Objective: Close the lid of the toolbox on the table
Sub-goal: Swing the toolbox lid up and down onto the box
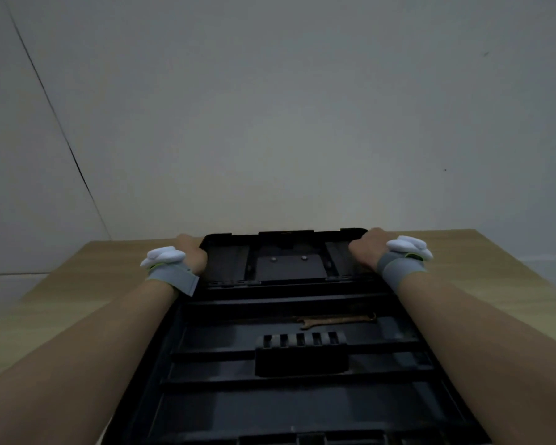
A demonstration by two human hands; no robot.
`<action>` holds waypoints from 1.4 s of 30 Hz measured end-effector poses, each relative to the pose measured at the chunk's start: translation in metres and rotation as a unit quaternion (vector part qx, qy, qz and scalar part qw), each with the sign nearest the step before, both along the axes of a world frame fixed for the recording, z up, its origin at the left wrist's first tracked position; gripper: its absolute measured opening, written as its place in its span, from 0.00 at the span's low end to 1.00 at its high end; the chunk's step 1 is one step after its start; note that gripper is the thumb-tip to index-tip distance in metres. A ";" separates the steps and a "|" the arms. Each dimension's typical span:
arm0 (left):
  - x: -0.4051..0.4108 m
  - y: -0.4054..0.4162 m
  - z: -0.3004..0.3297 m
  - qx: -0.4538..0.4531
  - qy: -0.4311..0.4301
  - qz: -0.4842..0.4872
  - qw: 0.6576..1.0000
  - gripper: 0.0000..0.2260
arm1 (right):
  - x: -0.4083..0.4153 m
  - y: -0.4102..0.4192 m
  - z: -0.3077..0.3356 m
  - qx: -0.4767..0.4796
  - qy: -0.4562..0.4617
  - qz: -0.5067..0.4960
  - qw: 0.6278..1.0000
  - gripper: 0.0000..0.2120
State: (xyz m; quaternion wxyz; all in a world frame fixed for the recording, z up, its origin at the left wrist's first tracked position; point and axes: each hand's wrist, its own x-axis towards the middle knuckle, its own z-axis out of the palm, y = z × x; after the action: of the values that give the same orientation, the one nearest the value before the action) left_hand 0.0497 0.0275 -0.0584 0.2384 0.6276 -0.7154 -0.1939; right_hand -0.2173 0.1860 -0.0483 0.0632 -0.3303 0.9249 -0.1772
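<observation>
A black plastic toolbox (225, 399) stands open on a light wooden table (495, 284), its body reaching from the bottom edge of the view to the middle. Its lid (289, 266) is raised at the far end, inner side facing me. My left hand (191, 255) grips the lid's left edge and my right hand (366, 248) grips its right edge. Both wrists wear grey straps with white devices. Inside the box lie a rusty wrench (337, 320) and a black tray handle (300, 340).
A plain pale wall rises just behind the table's far edge. The table top shows to the left and right of the toolbox. A dark seam runs down the wall at the left.
</observation>
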 end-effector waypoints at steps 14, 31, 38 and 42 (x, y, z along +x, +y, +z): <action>0.000 0.005 0.020 -0.053 0.011 0.032 0.998 0.05 | 0.002 0.007 0.016 -0.063 0.049 -0.018 0.997 0.12; -0.008 0.013 0.038 -0.048 0.113 0.067 0.990 0.22 | 0.002 0.013 0.035 -0.156 0.004 -0.061 0.986 0.21; -0.012 0.021 0.047 -0.038 0.188 0.095 0.977 0.25 | 0.005 0.014 0.040 -0.196 -0.020 -0.093 0.976 0.24; -0.011 0.020 0.050 -0.031 0.221 0.095 0.970 0.26 | 0.005 0.015 0.043 -0.223 -0.019 -0.094 0.970 0.19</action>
State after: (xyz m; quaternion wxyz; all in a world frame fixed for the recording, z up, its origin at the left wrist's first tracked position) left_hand 0.0387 0.0480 -0.0088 0.4271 0.6263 -0.5882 -0.2818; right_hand -0.2123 0.2007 -0.0052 -0.0110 -0.2437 0.8879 -0.3901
